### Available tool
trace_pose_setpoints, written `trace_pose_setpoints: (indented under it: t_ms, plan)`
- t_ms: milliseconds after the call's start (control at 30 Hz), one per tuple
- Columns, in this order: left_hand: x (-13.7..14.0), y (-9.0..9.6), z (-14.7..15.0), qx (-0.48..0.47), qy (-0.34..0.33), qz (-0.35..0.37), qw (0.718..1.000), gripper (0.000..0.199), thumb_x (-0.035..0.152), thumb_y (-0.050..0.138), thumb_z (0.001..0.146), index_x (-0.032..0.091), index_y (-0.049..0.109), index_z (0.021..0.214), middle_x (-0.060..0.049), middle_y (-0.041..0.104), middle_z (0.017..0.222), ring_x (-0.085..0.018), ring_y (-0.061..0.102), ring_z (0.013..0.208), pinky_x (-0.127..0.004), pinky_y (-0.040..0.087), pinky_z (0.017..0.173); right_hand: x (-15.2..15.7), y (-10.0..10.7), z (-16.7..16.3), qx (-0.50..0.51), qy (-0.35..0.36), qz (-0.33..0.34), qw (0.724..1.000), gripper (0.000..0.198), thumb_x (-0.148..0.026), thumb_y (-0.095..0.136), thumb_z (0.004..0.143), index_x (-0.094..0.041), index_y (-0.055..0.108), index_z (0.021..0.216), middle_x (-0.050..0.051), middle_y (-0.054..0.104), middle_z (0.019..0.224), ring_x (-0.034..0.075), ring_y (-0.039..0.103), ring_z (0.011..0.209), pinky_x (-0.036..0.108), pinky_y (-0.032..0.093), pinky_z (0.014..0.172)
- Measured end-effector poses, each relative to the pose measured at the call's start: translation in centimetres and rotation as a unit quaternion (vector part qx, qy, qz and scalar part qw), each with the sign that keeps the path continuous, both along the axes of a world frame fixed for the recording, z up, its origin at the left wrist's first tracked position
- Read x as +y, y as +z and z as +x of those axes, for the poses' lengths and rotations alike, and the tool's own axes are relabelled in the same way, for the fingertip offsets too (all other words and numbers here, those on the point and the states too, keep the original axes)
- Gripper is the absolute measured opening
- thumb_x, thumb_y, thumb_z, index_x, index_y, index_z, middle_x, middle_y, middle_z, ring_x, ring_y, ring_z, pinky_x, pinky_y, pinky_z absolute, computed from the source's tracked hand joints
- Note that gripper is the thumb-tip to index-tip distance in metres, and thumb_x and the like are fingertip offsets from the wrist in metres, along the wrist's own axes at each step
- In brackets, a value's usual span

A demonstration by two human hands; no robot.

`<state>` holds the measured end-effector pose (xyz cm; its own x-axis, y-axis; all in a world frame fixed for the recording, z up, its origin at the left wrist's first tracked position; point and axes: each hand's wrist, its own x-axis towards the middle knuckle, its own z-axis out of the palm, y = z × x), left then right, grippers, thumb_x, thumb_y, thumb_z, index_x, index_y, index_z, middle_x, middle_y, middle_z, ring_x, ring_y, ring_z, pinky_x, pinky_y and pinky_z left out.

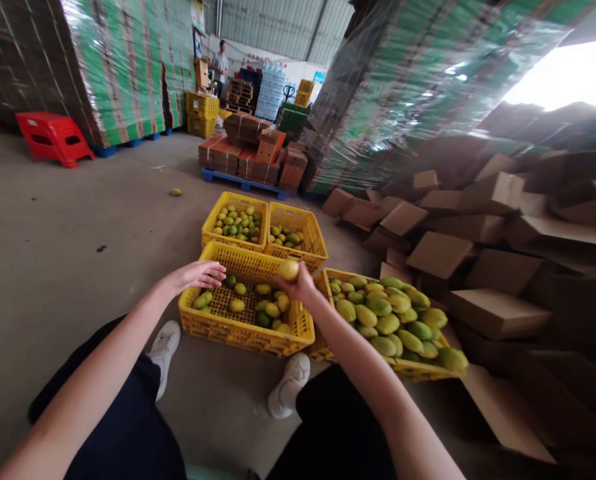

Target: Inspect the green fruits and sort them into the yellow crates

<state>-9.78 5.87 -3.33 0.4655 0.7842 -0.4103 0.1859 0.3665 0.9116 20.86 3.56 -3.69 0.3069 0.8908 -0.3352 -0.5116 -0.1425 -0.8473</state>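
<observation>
My right hand grips a yellow mango above the right side of the near yellow crate. Over that crate's left end, my left hand is held out with fingers extended and nothing in it. Several green and yellow mangoes lie on the crate's slatted bottom, mostly to the right, with a few at the left. Beside it on the right, a second yellow crate is heaped with larger green-yellow mangoes.
Behind stand two more yellow crates holding mangoes. Empty cardboard boxes are piled at the right. Bundled flat cartons rest on a blue pallet. A red stool is at the left, and a person stands far back.
</observation>
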Motion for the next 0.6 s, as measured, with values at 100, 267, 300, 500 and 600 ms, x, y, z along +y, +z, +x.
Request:
trace_pose_setpoints:
  t_ms: [100,267,300,500,600]
  plan:
    - [0.0,0.0,0.0,0.018,0.012,-0.008,1.0,0.051,0.058,0.068,0.076,0.018,0.069,0.107,-0.012,0.072,0.125,-0.024,0.071,0.104,-0.034,0.05,0.093,5.1,3.9,2.9,-0.048,-0.011,-0.048,0.998,0.042,-0.048,0.032,0.104,-0.015,0.055,0.115,0.001,0.068,0.068,0.016,0.065,0.051,0.03,0.057,0.056]
    - [0.0,0.7,0.5,0.06,0.018,0.026,0.998,0.048,0.058,0.062,0.081,0.019,0.069,0.108,-0.012,0.073,0.123,-0.024,0.071,0.104,-0.033,0.049,0.089,2.9,2.0,3.2,-0.11,0.103,-0.094,0.984,0.021,-0.027,0.051,0.096,-0.011,0.063,0.101,0.01,0.074,0.072,0.021,0.072,0.056,0.032,0.059,0.054]
    - [0.0,0.8,0.7,0.065,0.016,0.033,0.997,0.049,0.058,0.061,0.081,0.019,0.069,0.109,-0.012,0.073,0.124,-0.024,0.071,0.105,-0.033,0.049,0.089,1.7,0.9,3.0,-0.123,0.129,-0.103,0.979,0.015,-0.024,0.057,0.092,-0.011,0.065,0.096,0.011,0.075,0.072,0.021,0.073,0.057,0.031,0.058,0.053]
    - [-0.2,0.0,2.4,0.157,-0.046,0.085,0.983,0.041,0.048,0.055,0.083,0.021,0.068,0.112,-0.01,0.072,0.124,-0.024,0.07,0.105,-0.035,0.047,0.095,-1.6,-5.6,5.3,-0.285,0.22,-0.15,0.921,0.008,-0.021,0.069,0.082,-0.016,0.065,0.077,0.004,0.072,0.065,0.017,0.067,0.051,0.026,0.053,0.05]
    - [-0.4,-2.2,2.7,0.29,-0.101,0.169,0.937,0.038,0.049,0.064,0.077,0.021,0.071,0.102,-0.012,0.074,0.118,-0.031,0.067,0.108,-0.039,0.045,0.098,-1.0,-8.4,7.2,-0.416,0.254,-0.152,0.86,0.017,-0.015,0.067,0.081,-0.019,0.061,0.066,-0.002,0.066,0.059,0.016,0.069,0.063,0.025,0.052,0.063]
